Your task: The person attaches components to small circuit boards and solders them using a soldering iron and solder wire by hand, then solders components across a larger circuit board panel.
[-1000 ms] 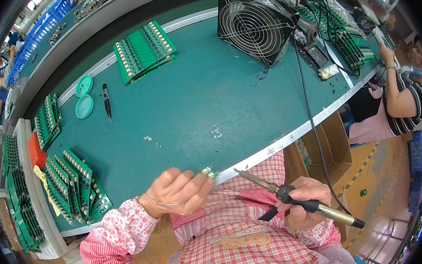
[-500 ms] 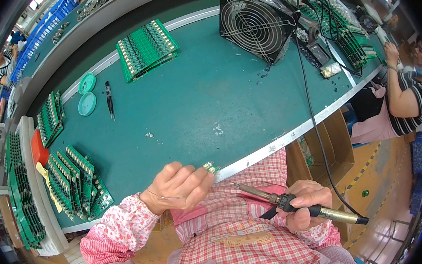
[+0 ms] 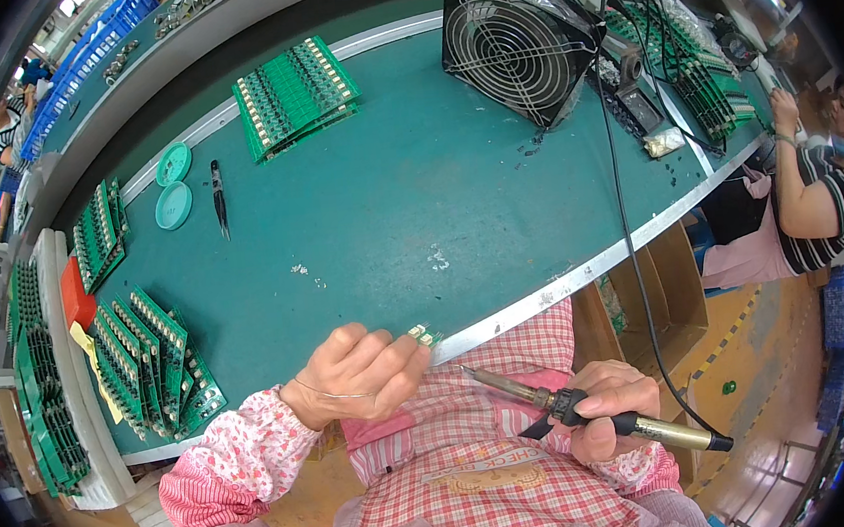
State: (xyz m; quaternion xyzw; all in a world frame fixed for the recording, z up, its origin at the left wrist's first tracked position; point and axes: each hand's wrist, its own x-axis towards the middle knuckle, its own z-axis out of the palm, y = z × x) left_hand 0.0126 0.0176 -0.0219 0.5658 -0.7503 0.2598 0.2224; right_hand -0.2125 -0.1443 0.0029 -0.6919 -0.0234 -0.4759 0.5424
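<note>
My left hand (image 3: 366,369) is closed, its fingertips pinching a small green circuit board (image 3: 424,335) at the table's front edge. A thin silvery loop (image 3: 338,394) runs across the back of that hand near the wrist; whether it is wire or a bracelet I cannot tell. In my right hand (image 3: 610,403) is a soldering iron (image 3: 565,404), gripped around its black and gold handle. The iron's tip points up and left, a short way to the right of the small board and apart from it.
Green circuit board panels (image 3: 297,94) lie at the back, with more upright panels (image 3: 150,363) at left. Tweezers (image 3: 220,201) lie beside turquoise round dishes (image 3: 174,206). A black fan (image 3: 519,49) stands back right. A cord (image 3: 631,245) hangs to the iron. A co-worker (image 3: 801,180) sits at right.
The soldering iron and my right hand have shifted very slightly left, the tip drawing a little lower. My left hand and its small board hold nearly the same place.
</note>
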